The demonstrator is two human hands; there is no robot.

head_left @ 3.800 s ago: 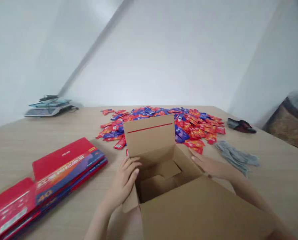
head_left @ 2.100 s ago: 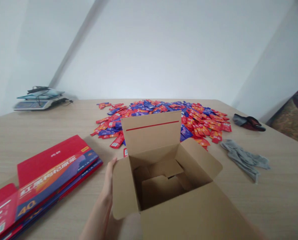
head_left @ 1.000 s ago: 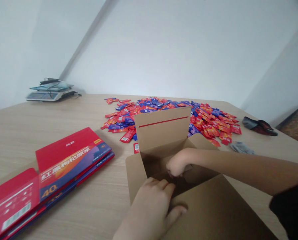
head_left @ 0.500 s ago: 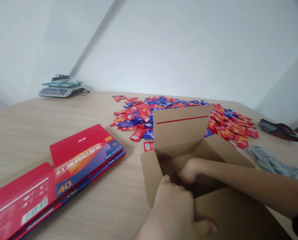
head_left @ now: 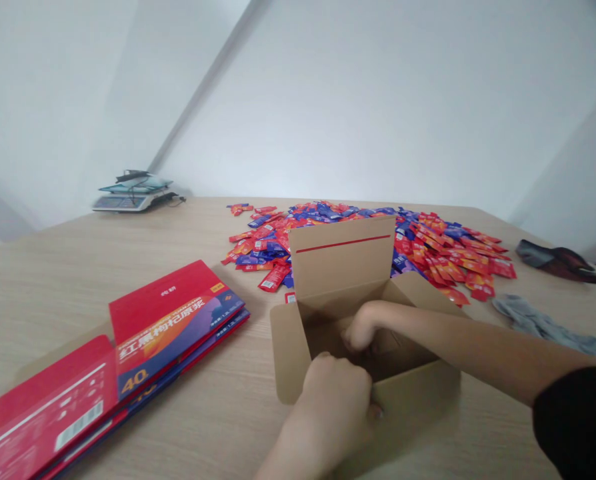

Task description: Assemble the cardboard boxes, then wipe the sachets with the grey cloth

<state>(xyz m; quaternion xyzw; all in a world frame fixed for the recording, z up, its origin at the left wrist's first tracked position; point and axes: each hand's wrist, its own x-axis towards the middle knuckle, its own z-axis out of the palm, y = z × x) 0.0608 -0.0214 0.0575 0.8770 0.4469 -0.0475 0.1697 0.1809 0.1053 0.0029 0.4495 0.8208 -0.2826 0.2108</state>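
An upright brown cardboard box stands before me, its top flaps spread and the far flap, marked with a red strip, raised. My left hand is closed over the near left corner of its rim, thumb on the outer face. My right hand reaches down inside from the right, fingers curled near the bottom; the wall and the hand itself hide whatever they hold. Behind the box spreads a loose heap of red and purple sachets.
Flattened red and purple printed cartons lie stacked at left. A scale with bags on it stands at the far left. At right are a grey cloth and a dark red-and-black item. A wall rises behind the table.
The box has turned and its near wall now shows upright. Both hands have shifted slightly left with it, the right still inside and the left still on the rim.
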